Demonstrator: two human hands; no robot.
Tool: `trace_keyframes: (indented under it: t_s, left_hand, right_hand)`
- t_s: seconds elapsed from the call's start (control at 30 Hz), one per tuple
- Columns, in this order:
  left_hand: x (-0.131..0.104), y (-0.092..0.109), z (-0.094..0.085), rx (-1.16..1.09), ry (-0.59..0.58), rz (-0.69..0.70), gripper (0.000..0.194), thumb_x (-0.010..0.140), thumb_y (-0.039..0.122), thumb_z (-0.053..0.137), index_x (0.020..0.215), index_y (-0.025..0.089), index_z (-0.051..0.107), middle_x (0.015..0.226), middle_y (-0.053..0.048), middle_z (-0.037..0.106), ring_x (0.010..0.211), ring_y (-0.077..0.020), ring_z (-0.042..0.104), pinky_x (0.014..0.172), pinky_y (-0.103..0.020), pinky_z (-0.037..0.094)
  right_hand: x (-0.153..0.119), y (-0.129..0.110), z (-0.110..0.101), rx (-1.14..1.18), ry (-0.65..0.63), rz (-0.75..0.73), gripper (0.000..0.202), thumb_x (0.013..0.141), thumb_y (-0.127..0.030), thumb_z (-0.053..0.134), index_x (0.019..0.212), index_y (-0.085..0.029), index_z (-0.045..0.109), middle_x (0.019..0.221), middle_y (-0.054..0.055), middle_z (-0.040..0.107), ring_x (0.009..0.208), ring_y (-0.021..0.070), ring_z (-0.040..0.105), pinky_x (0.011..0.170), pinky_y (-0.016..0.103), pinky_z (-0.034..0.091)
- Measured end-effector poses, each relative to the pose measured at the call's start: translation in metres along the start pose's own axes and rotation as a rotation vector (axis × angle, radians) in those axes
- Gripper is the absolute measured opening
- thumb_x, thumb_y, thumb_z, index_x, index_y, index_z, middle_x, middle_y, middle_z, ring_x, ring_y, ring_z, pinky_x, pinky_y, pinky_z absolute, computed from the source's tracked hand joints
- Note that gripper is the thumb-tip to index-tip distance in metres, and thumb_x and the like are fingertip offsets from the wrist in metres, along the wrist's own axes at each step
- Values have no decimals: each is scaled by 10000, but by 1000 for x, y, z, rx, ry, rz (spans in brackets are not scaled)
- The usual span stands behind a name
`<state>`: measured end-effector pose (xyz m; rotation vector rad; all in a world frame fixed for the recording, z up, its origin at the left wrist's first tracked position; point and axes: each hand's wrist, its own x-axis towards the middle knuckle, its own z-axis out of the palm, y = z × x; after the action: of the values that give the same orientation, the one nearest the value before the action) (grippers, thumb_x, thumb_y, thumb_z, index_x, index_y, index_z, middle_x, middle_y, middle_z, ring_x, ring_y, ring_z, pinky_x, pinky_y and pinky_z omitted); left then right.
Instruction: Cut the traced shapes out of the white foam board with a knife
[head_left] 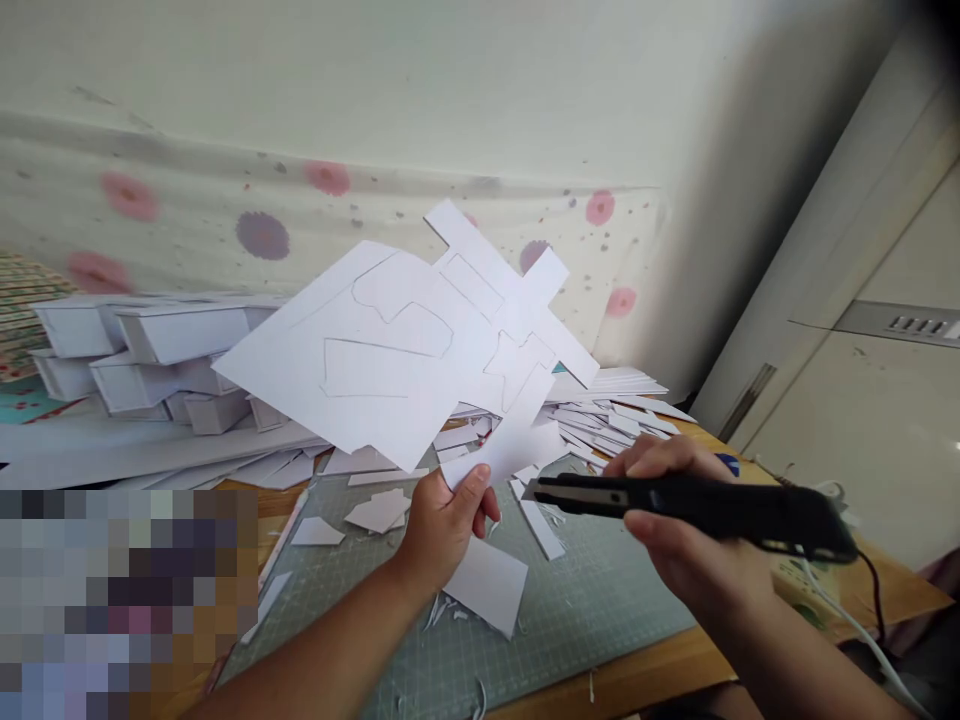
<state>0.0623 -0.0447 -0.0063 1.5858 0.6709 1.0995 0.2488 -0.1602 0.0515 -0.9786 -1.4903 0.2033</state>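
left hand (450, 520) pinches pencil-marked white board (382, 385) by its near edge, board extending beyond it, seemingly keeping outlines visible | right hand (694, 525) grips black utility knife (720, 508), blade towards left hand

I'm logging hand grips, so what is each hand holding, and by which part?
The left hand holds a white cut-out sheet by its lower edge; the right hand holds a black cutter by the middle of its handle.

a head-worn camera looks forward and down, close behind the left hand (448, 522) and right hand (701, 560), over the tabletop (637, 678) toward the wall (450, 80).
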Motion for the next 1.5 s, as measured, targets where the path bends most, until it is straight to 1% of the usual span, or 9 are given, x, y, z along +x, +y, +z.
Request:
trace_keyframes:
  t_s: [0.13,0.3,0.43,0.53,0.7,0.93,1.2,1.37,1.5]
  left_hand:
    - [1,-1,2,-103,-22,-23,506,879,529,515,540,156,561,475,0,528,405,-83,411,447,-228,316]
    - [0,3,5,-219,-95,-38,508,848,547,563,533,149,564,481,-3,546,388,-70,404,430,-224,299]
    - [-2,6,5,-291,-146,-62,517,803,553,633,503,134,586,459,-10,539,378,-68,403,423,-225,300]
    - [0,5,5,-368,-122,-87,393,743,503,727,611,138,663,558,-23,608,466,-96,485,470,-227,370]
    - [7,1,3,-548,30,-166,340,679,432,803,937,227,722,992,-41,666,884,-184,588,708,-281,484]
    - [12,-3,3,-656,141,-232,272,624,382,844,782,205,712,841,-10,597,812,-157,544,675,-256,440]
    - [10,0,2,-683,94,-220,267,595,302,858,743,206,658,820,17,585,762,-129,540,697,-255,453]
    - [14,-4,-1,-636,16,-162,289,705,433,775,882,244,647,1051,-28,618,984,-219,568,762,-322,478]
    - [18,-18,-8,-489,-10,-102,512,658,513,791,1072,244,654,1186,-84,613,1155,-304,508,892,-382,423]
  right_hand:
    - [1,1,4,-379,-136,-186,110,721,-144,637,752,-221,564,860,52,599,796,210,608,663,335,507]
    - [5,30,5,-474,114,25,256,814,-280,642,1059,-203,645,968,81,640,699,176,601,653,343,499]
    - [6,43,3,-142,38,416,383,795,-455,676,1049,-169,658,760,39,630,652,176,601,593,305,483]
    - [6,42,7,112,-27,538,317,756,-456,728,841,-160,655,642,14,599,604,151,577,538,255,435]
    - [6,44,15,262,86,563,302,673,-413,809,738,-168,646,624,6,611,576,128,551,508,227,404]
    - [4,52,20,351,135,593,302,642,-384,843,733,-173,646,647,-4,623,585,124,573,523,218,420]
    - [4,49,24,402,182,623,318,610,-368,866,722,-173,641,631,-21,606,563,113,564,527,216,410]
    - [5,51,24,440,246,625,337,584,-350,882,741,-172,642,635,-26,595,563,112,563,540,222,404]
    - [8,53,16,458,310,624,350,566,-334,892,738,-174,632,642,-34,581,569,110,561,552,225,406]
